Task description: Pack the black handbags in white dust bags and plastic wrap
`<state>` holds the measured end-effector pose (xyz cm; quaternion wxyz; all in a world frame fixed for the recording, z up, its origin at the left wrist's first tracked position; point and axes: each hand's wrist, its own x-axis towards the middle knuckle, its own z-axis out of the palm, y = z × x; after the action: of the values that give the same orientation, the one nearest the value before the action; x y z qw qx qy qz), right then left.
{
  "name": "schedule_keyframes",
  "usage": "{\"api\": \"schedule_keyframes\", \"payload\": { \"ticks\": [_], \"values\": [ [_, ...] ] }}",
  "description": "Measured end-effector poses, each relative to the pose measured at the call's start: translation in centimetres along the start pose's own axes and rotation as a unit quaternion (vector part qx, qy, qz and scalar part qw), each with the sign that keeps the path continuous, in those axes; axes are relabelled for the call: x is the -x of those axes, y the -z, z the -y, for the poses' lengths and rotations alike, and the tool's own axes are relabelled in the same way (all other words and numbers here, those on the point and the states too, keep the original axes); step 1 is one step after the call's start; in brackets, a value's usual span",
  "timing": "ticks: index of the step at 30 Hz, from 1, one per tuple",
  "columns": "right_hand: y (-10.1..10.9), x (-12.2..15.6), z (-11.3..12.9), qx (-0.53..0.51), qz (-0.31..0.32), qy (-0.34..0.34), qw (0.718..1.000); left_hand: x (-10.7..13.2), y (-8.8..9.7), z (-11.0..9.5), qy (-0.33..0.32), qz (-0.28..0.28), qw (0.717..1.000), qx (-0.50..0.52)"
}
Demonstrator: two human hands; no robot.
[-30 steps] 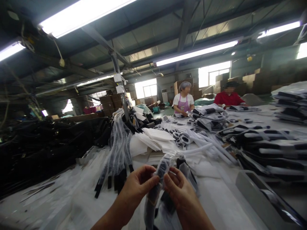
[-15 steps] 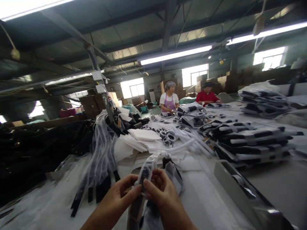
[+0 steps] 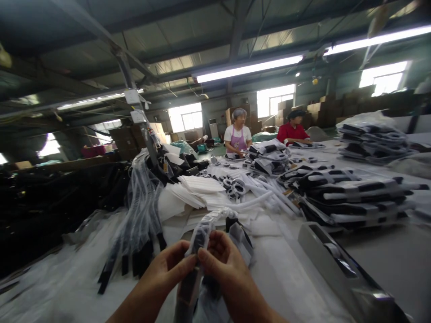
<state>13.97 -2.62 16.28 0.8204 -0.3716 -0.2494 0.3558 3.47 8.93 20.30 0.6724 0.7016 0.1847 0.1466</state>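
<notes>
Leftmost, a dark heap of black goods (image 3: 67, 193) fills the edge of your view, with loose sheets of clear plastic (image 3: 81, 260) spread in front of it. Next come the film-wrapped black straps (image 3: 141, 202), draped in a bundle with their dark ends towards you. Your left hand (image 3: 166, 267) pinches the curved strap (image 3: 201, 235) between thumb and fingertips. That strap, sheathed in clear film, arches up between your hands, just short of the white sheets (image 3: 202, 187). Your right hand (image 3: 224, 262) pinches it just beside the left, thumb in front and fingers curled behind. By the look of it, the step in hand is working the film at this spot; the next move seems to call for a light, even pinch from both thumbs, so the plastic doesn't tear or bunch. Farther right, beyond the sheets, a co-worker in a lilac apron (image 3: 237, 137) and another in red (image 3: 292, 133) sit at the table, and nearer you lie a grey tape dispenser (image 3: 323, 251) and a stack of wrapped black goods (image 3: 363, 193)
</notes>
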Motion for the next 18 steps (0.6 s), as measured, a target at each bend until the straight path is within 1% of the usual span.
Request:
{"api": "schedule_keyframes", "payload": {
  "ticks": [2, 3, 4, 6, 7, 9, 10, 12, 14, 15, 16, 18],
  "values": [
    [1.3, 0.3, 0.5, 0.022, 0.03, -0.027, 0.999, 0.6, -0.6, 0.7, -0.012, -0.004, 0.999, 0.032],
    [2.3, 0.4, 0.9, 0.038, 0.033, -0.039, 0.998, 0.9, -0.9, 1.0, -0.015, -0.002, 0.999, 0.049],
    [3.5, 0.4, 1.3, 0.057, 0.014, -0.039, 0.998, 1.1, -1.0, 1.3, -0.015, 0.002, 0.998, 0.069],
    [6.4, 0.1, 2.2, 0.098, -0.092, -0.019, 0.991, 1.4, -0.9, 1.7, -0.014, 0.009, 0.994, 0.11],
    [8.0, -0.2, 2.6, 0.12, -0.144, 0.009, 0.982, 1.5, -0.7, 1.8, -0.013, 0.006, 0.991, 0.131],
    [11.2, -0.9, 2.9, 0.192, -0.215, 0.029, 0.957, 1.7, 0.0, 1.5, -0.006, -0.016, 0.985, 0.171],
    [12.7, -1.2, 2.6, 0.236, -0.232, 0.02, 0.943, 1.7, 0.4, 1.2, 0.001, -0.031, 0.981, 0.191],
    [14.9, -1.3, 0.9, 0.313, -0.227, -0.017, 0.922, 1.8, 1.0, 0.5, 0.015, -0.053, 0.974, 0.219],
    [16.0, -0.8, -2.1, 0.352, -0.212, -0.037, 0.911, 2.0, 1.3, -0.2, 0.021, -0.066, 0.971, 0.227],
    [16.0, -0.4, -3.9, 0.352, -0.212, -0.059, 0.91, 2.2, 1.4, -0.5, 0.023, -0.076, 0.972, 0.223],
    [15.6, 0.0, -5.8, 0.332, -0.207, -0.096, 0.915, 2.4, 1.5, -0.7, 0.026, -0.09, 0.972, 0.214],
    [14.3, 0.5, -9.0, 0.269, -0.159, -0.162, 0.936, 2.7, 1.6, -0.8, 0.034, -0.126, 0.973, 0.188]
  ]
}}
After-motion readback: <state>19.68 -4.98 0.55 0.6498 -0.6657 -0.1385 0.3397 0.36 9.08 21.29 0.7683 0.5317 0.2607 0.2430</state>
